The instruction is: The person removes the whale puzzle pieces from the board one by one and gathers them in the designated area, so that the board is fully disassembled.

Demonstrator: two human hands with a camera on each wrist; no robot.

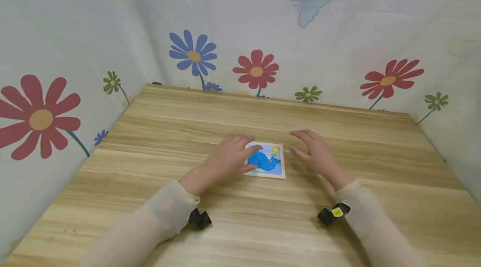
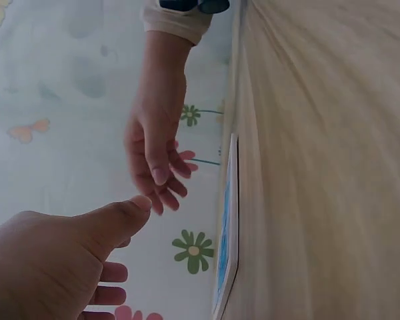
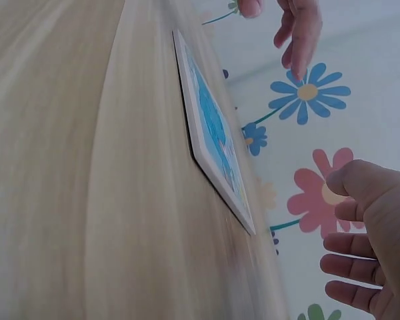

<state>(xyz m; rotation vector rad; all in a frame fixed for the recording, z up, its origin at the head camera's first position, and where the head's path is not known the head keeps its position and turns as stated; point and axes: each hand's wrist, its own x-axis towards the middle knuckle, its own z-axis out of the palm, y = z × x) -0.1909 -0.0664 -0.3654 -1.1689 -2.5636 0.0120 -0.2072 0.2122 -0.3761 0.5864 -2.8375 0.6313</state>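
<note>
A square picture board (image 1: 267,162) with a blue whale, a yellow flower and a pale rim lies flat on the table. My left hand (image 1: 227,156) hovers over its left edge, fingers spread and loosely bent, hiding part of that side. To the right of the board, my right hand (image 1: 317,154) is held in the air with relaxed fingers and the thumb apart. Both wrist views show the board (image 2: 228,233) low on the tabletop with a gap below the hands. Neither hand holds anything; the palms face each other across the board.
The wood-grain table (image 1: 244,225) extends on all sides of the board. Behind and beside it hangs a white cloth (image 1: 233,12) printed with flowers and a butterfly. Small black cameras (image 1: 201,219) are strapped to both sleeved wrists.
</note>
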